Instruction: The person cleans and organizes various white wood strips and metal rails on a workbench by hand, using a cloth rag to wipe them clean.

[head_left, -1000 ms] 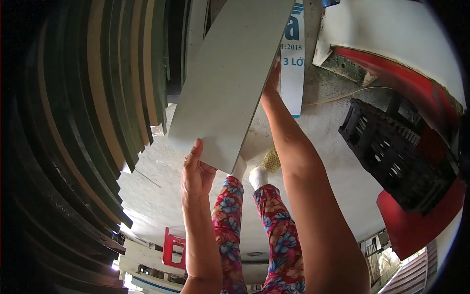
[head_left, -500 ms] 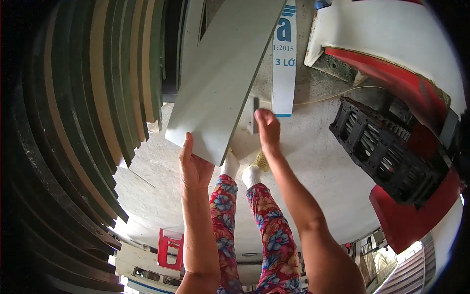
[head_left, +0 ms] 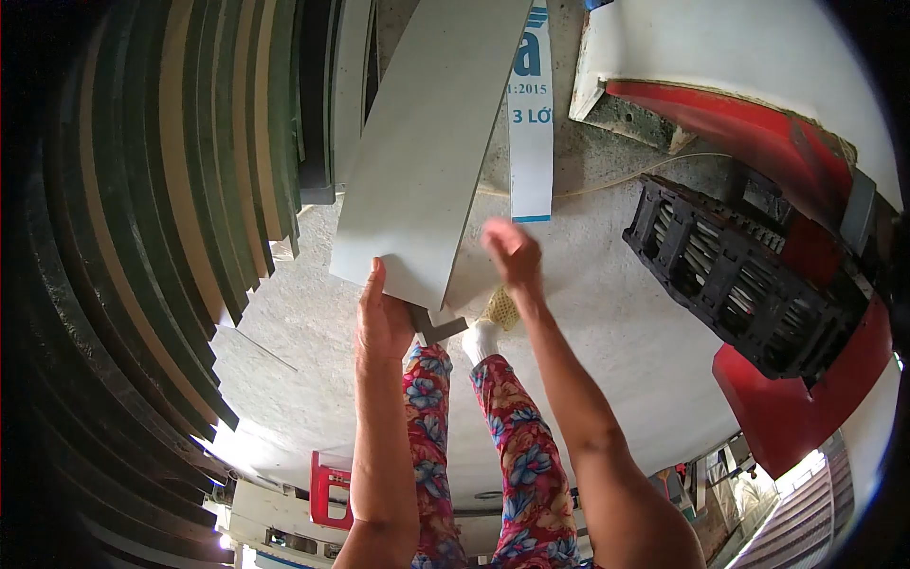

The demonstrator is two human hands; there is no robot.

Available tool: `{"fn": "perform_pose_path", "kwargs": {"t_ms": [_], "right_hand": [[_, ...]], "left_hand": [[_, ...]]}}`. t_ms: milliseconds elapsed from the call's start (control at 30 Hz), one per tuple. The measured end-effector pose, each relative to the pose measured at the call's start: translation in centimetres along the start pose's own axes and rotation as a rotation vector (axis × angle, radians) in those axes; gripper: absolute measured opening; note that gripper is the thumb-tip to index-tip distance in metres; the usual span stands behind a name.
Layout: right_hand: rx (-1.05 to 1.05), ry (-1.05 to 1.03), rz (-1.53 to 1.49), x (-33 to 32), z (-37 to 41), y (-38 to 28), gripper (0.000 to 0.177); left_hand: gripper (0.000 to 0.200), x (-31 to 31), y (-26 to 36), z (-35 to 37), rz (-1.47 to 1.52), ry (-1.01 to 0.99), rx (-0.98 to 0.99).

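Note:
A long pale grey-green board (head_left: 417,161) slants up and away from me, its near end in my left hand (head_left: 381,318). The thumb lies on the board's top face, while the other fingers are underneath and hidden. Just below that end, beside my left palm, a small grey angled strip (head_left: 442,330) sticks out. My right hand (head_left: 515,254) is in the air to the right of the board's long edge, apart from it. Its fingers look bent and are smeared by motion, and nothing shows in them.
Many long boards with green and tan edges (head_left: 180,171) stand stacked on the left. A white printed strip (head_left: 531,171) lies on the floor ahead. On the right are a black cable chain (head_left: 730,275) and a red-and-white machine (head_left: 758,123). Behind my legs is a red stool (head_left: 329,488).
The board has turned slightly more upright in my left hand. A narrow grey piece seen near my right fingertips no longer shows there; an angled grey strip now shows under the board's near end.

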State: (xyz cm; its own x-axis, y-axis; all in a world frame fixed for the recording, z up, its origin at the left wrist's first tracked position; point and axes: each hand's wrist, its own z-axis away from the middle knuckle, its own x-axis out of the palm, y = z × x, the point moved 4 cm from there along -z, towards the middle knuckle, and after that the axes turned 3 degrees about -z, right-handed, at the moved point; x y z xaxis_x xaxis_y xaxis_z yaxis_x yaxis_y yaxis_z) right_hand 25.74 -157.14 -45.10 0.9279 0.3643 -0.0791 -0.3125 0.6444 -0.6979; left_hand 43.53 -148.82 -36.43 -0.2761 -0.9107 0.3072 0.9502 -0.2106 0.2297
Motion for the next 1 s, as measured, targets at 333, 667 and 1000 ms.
{"fn": "perform_pose_path", "kwargs": {"t_ms": [333,667,1000], "right_hand": [[0.291,0.529,0.973,-2.7,-8.6,3.8,0.088],[0.082,0.421,0.919,-1.2,5.9,-4.2,0.087],[0.151,0.272,0.927,-5.8,24.5,-12.4,0.093]], "left_hand": [[0.055,-0.1,0.2,0.1,-0.059,-0.035,0.081],[0.056,2.8,-0.7,11.0,0.07,-0.081,0.065],[0.038,5.5,-0.8,28.3,-0.131,-0.045,0.129]]}}
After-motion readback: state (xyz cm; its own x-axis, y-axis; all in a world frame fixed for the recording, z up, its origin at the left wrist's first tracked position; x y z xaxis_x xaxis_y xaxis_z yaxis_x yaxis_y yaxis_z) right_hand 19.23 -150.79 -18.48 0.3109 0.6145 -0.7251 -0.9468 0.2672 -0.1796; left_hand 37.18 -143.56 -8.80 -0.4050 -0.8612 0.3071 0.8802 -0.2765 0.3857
